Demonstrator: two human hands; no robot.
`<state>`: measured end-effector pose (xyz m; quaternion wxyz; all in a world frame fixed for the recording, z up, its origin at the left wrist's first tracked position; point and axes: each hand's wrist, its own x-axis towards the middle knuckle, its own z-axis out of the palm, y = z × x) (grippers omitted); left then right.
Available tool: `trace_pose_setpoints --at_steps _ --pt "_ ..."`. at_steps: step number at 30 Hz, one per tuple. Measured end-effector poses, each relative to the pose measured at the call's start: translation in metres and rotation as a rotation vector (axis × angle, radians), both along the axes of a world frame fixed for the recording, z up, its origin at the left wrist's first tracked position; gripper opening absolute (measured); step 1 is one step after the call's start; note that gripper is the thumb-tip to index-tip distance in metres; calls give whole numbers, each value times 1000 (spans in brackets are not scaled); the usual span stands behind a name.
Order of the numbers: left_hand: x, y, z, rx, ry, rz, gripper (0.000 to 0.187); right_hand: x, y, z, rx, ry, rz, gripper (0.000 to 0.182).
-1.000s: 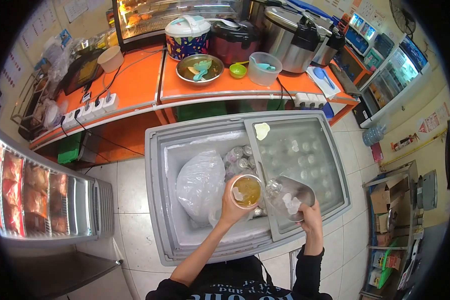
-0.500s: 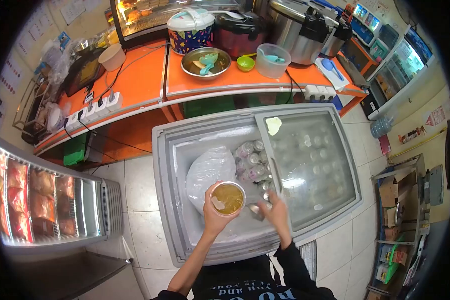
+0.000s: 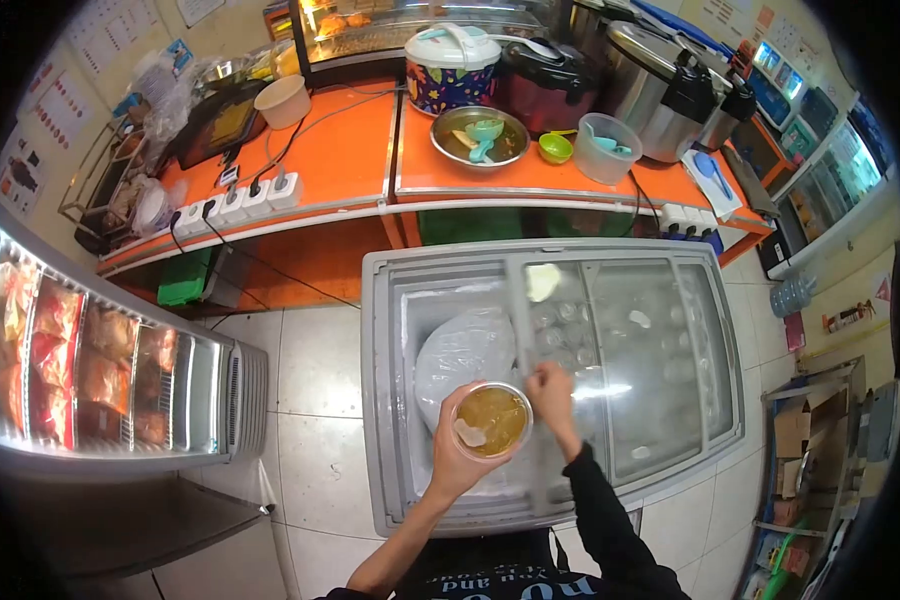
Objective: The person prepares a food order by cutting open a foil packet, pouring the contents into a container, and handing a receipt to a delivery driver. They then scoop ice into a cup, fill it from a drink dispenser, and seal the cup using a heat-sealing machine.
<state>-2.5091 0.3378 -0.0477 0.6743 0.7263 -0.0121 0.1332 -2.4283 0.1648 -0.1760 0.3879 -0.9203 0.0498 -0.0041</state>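
My left hand (image 3: 450,462) is wrapped around a clear cup (image 3: 492,420) of yellow-brown drink with what looks like ice in it, held above the chest freezer (image 3: 382,400). My right hand (image 3: 551,402) is closed at the edge of the freezer's sliding glass lid (image 3: 560,345), its fingers curled at the frame. Inside the uncovered left part lies a white plastic-wrapped bulk (image 3: 465,350). Bottles (image 3: 565,325) show dimly through the misted glass.
An orange counter (image 3: 350,150) runs behind the freezer, holding a steel bowl (image 3: 480,138), a plastic tub (image 3: 607,148) and pressure cookers (image 3: 655,95). A lit display fridge (image 3: 100,350) stands at left, a shelf rack (image 3: 805,450) at right.
The glass lid has slid left, covering the bottles that were exposed. My right hand has moved from over the freezer opening to the lid's edge. The cup stays in my left hand.
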Motion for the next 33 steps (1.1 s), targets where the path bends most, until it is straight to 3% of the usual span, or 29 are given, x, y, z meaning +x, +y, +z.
trace_pose_setpoints --at_steps 4,7,10,12,14,15,18,20,22,24,25,29,32,33 --pt "-7 -4 24 -12 7 -42 82 -24 75 -29 205 -88 374 31" --pt "-11 -2 28 183 -50 -17 82 -37 139 -42 257 -68 490 36" --pt "-21 -13 62 283 -45 43 80 -35 190 -49 278 -21 558 42" --pt "-27 -24 65 160 -10 37 81 -42 194 -29 373 115 633 48" --pt "-37 -41 65 106 -2 27 82 -59 134 2 964 424 652 50" --pt "-41 -50 66 117 -19 18 82 -62 94 15 1040 433 595 49" --pt "-51 -87 75 102 -1 -143 83 -69 -58 64 886 127 326 49" --pt "-59 -129 80 46 49 -308 90 -90 -161 166 772 -1 387 63" --pt "-67 -190 80 -45 101 -483 101 -120 -230 251 404 -160 708 78" --pt "-80 -264 85 -161 152 -604 114 -146 -280 299 -11 -168 814 84" --pt "-84 -300 90 -206 174 -659 120 -157 -305 311 -215 -168 862 87" --pt "-94 -437 80 -258 104 -890 133 -187 -421 335 -442 86 746 85" --pt "-81 -521 105 -150 116 -1102 130 -187 -516 344 -356 189 712 82" --pt "-74 -551 107 -256 64 -1140 123 -180 -554 339 -347 124 694 80"
